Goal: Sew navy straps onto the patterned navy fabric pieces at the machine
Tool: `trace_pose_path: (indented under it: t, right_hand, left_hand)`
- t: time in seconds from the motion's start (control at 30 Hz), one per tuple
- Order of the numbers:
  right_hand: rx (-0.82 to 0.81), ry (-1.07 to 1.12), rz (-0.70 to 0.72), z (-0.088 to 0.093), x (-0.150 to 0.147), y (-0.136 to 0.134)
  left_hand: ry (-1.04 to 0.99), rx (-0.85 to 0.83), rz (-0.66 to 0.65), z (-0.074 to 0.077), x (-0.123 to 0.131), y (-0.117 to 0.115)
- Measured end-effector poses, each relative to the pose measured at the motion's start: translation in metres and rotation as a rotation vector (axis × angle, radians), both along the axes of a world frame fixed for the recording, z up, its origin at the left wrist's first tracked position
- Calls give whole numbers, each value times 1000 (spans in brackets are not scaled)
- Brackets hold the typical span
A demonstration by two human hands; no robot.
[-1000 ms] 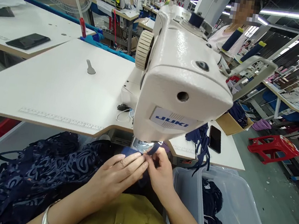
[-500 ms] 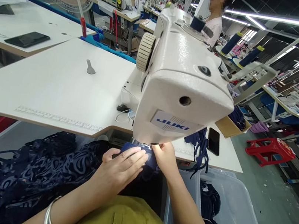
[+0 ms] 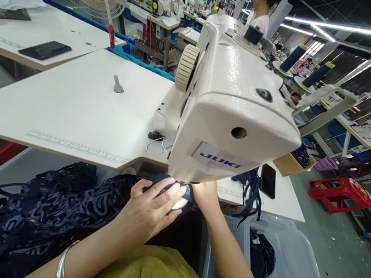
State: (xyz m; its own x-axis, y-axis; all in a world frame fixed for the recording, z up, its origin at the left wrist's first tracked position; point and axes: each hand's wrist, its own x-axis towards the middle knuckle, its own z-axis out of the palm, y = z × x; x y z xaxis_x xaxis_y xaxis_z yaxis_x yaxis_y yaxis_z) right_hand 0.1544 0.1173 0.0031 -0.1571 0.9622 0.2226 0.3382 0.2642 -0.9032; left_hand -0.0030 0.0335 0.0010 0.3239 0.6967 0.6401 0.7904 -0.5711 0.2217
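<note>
A piece of navy fabric (image 3: 189,194) lies under the head of a white sewing machine (image 3: 237,119). My left hand (image 3: 149,205) grips it from the near left, its fingers bent over the cloth. A white rounded patch (image 3: 180,204) shows beneath those fingers; I cannot make out whether it belongs to the piece. My right hand (image 3: 205,195) holds the fabric's right side close to the needle area, with its fingertips partly hidden behind the machine head. The needle itself is hidden.
A plastic bin heaped with navy patterned garments (image 3: 56,208) stands at left; another clear bin (image 3: 295,267) is at right. Navy straps (image 3: 250,190) hang over the table edge beside a phone (image 3: 268,181). A grey metal piece (image 3: 118,85) lies on the tabletop (image 3: 82,105).
My left fingers have shifted and bent over the fabric, and a white patch now shows under them. My right hand stays by the needle area. The view has turned slightly left.
</note>
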Motion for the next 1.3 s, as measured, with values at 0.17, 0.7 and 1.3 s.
trace_pose_path:
  t: [0.17,0.7,1.3]
  right_hand:
    - [24,-24,-9,-1,1,1]
    - [90,12,-5,3,-2,1]
    - [120,-29,1,0,-6,3]
  left_hand:
    - [4,-14,-31,2,-2,2]
    - [5,-6,-10,1,-1,1]
    - [18,59,89,-3,1,-2]
